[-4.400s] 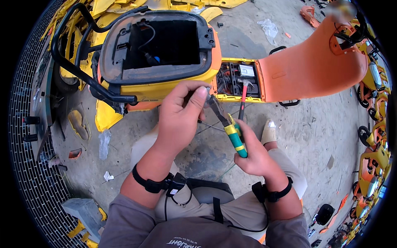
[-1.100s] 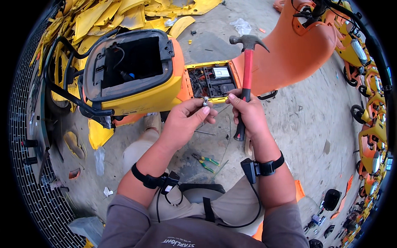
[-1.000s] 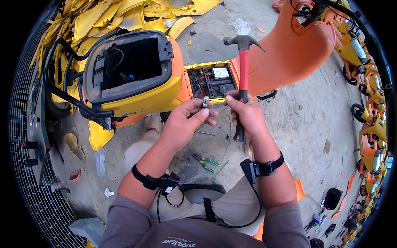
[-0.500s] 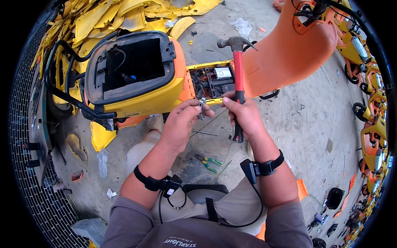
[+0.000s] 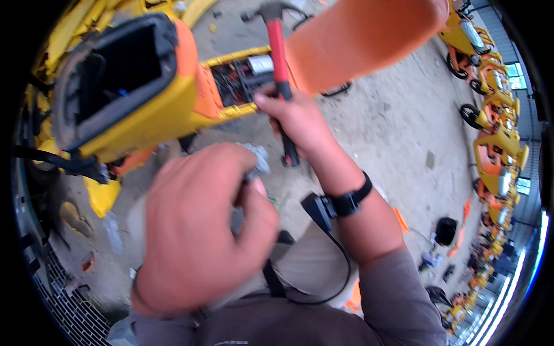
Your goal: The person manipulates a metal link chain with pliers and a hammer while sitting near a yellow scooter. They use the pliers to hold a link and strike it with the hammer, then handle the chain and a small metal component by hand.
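Observation:
My left hand is raised close to the camera and blurred, its fingers curled round a small silvery metal piece, partly hidden. Farther forward, my right hand grips a claw hammer by its red and black handle, with the head upward. Behind the hammer lies a yellow and orange scooter body, which has an open black storage bin at the left and an open bay of wiring and a silver box in its middle. A long orange curved panel extends to the right.
Yellow scooters stand in a row along the right. Yellow body panels are piled at the upper left, and a loose yellow piece lies below. A black part and orange scraps are on the concrete floor.
The pliers once in my right hand have given way to the hammer. Since half a second ago my left hand has come much nearer the camera, lower and leftward, and the view has swung.

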Motion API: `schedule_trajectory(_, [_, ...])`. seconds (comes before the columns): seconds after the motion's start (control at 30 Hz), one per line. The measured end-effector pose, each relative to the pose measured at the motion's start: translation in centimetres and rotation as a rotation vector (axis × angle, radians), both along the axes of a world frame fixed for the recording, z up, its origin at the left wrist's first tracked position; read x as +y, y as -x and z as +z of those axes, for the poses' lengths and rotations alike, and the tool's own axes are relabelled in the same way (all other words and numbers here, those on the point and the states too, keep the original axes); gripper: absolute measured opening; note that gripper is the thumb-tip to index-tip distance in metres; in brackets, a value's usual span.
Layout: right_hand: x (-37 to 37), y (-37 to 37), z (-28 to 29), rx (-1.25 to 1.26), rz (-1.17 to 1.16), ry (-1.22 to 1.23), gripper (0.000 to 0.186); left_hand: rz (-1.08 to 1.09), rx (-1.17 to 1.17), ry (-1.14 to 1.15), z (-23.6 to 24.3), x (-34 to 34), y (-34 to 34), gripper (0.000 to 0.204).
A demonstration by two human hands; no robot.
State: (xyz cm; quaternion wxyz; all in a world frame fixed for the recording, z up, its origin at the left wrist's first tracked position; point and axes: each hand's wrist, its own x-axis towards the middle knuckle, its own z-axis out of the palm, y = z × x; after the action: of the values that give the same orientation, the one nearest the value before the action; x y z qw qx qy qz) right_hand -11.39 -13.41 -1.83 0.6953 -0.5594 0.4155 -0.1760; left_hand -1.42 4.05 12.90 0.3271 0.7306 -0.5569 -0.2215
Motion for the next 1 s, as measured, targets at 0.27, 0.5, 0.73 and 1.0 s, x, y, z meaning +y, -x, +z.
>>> schedule_trajectory(0.27, [-0.7,0.3,-2.4,-0.114,-0.092,0.034,0.020,-0.524,-0.178,-0.171,0.3,2.2,3.4,0.013])
schedule_trajectory(0.5, [-0.1,-0.8,-3.6,-0.003,0.048,0.153,0.020,-0.555,-0.074,-0.255,-2.9,6.3,3.3,0.013])
schedule_trajectory(0.73, [-1.4,1.9,0.9,0.177,-0.001,-0.036,0.025,-0.510,0.012,-0.307,-2.8,12.4,4.3,0.012])
schedule_trajectory(1.0, [-3.9,1.4,-2.8,0.171,0.012,-0.254,0.021,-0.450,0.046,-0.348,-3.4,14.4,4.4,0.011])
